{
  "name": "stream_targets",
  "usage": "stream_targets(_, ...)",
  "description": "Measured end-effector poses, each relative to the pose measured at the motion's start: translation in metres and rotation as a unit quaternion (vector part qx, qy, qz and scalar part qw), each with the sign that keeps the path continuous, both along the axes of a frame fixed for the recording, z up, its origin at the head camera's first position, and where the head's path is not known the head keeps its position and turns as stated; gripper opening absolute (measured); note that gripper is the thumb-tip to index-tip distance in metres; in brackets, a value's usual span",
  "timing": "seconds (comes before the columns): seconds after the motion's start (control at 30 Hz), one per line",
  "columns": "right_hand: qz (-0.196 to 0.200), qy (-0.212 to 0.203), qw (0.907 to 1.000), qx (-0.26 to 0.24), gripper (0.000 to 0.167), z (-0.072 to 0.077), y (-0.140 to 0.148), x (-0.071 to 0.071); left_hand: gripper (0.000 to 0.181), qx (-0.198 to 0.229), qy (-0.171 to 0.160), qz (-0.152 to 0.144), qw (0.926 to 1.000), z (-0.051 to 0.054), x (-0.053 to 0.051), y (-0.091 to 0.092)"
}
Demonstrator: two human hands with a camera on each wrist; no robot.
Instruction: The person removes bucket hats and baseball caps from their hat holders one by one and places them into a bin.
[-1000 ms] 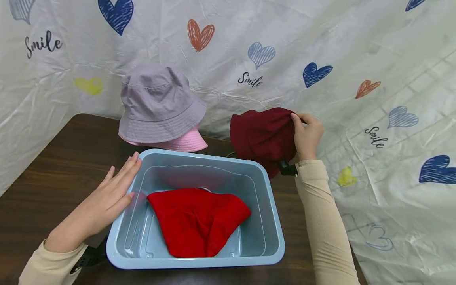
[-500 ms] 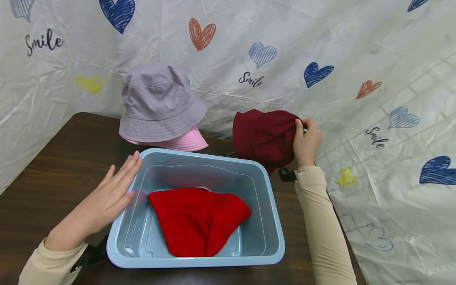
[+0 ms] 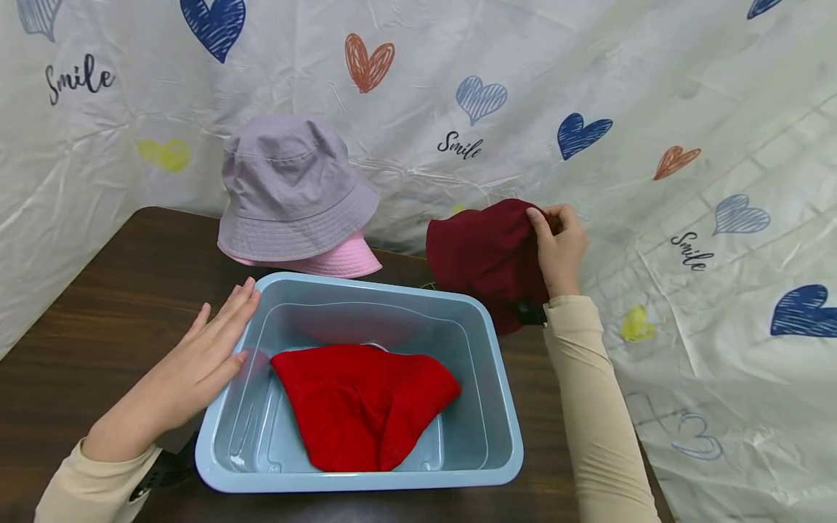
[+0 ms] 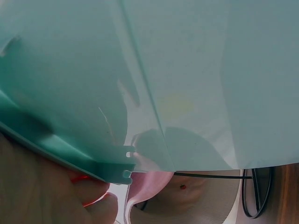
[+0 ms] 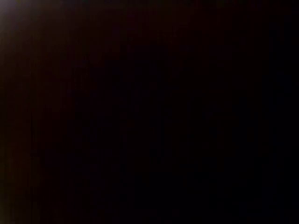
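Observation:
A dark red bucket hat [image 3: 480, 250] is pinched by its edge in my right hand [image 3: 564, 247], just behind the right rear corner of a light blue plastic bin [image 3: 505, 421]. My left hand [image 3: 196, 370] rests with straight fingers against the bin's left rim. Inside the bin lies a bright red hat [image 3: 362, 407], folded flat. The left wrist view is mostly filled by the bin's outer wall [image 4: 187, 93], with some left-hand fingers [image 4: 100, 200] at its edge. The right wrist view is almost wholly black, so it shows nothing of the hat.
Behind the bin a lavender bucket hat [image 3: 288, 189] sits over a pink hat [image 3: 346, 260] on the dark wooden table [image 3: 72, 349]. A white sheet [image 3: 405, 145] printed with hearts hangs at the back and right. The left wrist view shows a black cable [image 4: 210, 176].
The dark red hat and my right hand dipped slightly, then rose again, with the hat's folds shifting. My left hand, the bin and the other hats have stayed put.

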State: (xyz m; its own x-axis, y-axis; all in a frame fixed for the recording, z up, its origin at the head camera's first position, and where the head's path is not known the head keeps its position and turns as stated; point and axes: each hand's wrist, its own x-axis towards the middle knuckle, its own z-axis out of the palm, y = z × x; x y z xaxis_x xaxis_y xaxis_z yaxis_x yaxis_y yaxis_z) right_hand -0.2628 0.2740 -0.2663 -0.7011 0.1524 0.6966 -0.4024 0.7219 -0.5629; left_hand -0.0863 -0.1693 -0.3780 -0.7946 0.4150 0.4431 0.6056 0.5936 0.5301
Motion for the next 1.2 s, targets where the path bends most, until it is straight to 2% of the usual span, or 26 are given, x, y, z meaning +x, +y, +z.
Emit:
stream_targets(0.23, 0.018, -0.077, 0.9964, 0.029, 0.043, 0.001, 0.009, 0.004, 0.073, 0.000, -0.005, 0.002, 1.0000, 0.001, 0.001, 0.001)
stream_targets(0.33, 0.029, -0.091, 0.9945, 0.044, 0.041, 0.001, 0.010, 0.006, 0.073, -0.001, -0.007, 0.003, 1.0000, 0.002, 0.001, 0.001)
stream_targets(0.57, 0.039, -0.069, 0.9954, 0.054, 0.031, 0.001, 0.009, 0.006, 0.073, 0.000, -0.011, 0.003, 0.9999, 0.003, 0.001, 0.002)
stream_targets(0.8, 0.041, -0.012, 0.9978, 0.051, 0.027, 0.003, 0.003, 0.006, 0.074, 0.005, -0.017, 0.003, 0.9998, 0.002, 0.002, 0.002)
stream_targets(0.9, 0.052, 0.001, 0.9985, 0.017, 0.026, 0.003, 0.004, 0.005, 0.074, 0.008, -0.018, 0.003, 0.9998, 0.001, 0.002, 0.002)
stream_targets(1.0, 0.086, -0.003, 0.9946, -0.057, 0.022, 0.002, 0.007, 0.006, 0.074, 0.010, -0.018, 0.004, 0.9998, 0.001, 0.002, 0.002)
stream_targets(1.07, 0.117, -0.011, 0.9855, -0.122, 0.017, 0.001, 0.010, 0.007, 0.074, 0.011, -0.018, 0.004, 0.9998, 0.001, 0.002, 0.003)
stream_targets(1.2, 0.163, -0.008, 0.9588, -0.232, 0.010, 0.001, 0.016, 0.010, 0.073, 0.015, -0.019, 0.003, 0.9997, 0.002, 0.002, 0.003)
